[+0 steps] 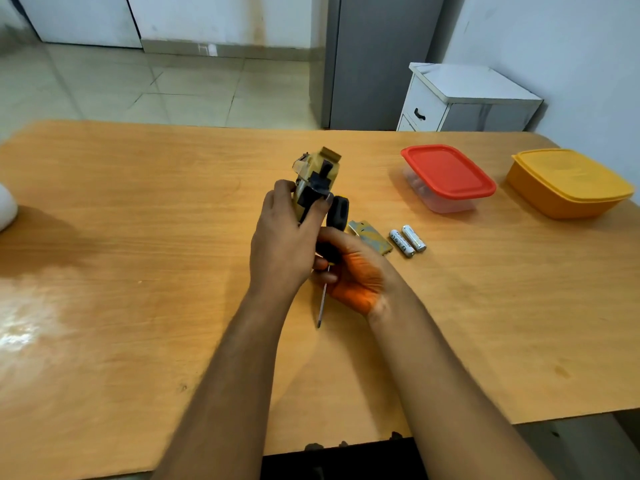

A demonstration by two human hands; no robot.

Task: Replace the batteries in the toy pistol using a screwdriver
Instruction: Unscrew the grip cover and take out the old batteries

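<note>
— Where's the toy pistol (317, 178)?

— Raised over the bench (138, 202), your left hand (282, 240) clenched round it.

— And my right hand (349, 271)?

— Grasping the screwdriver (332, 233), tip towards you. Battery cover (370, 236) and two batteries (408, 241) lie just right, nearer that hand.
</note>
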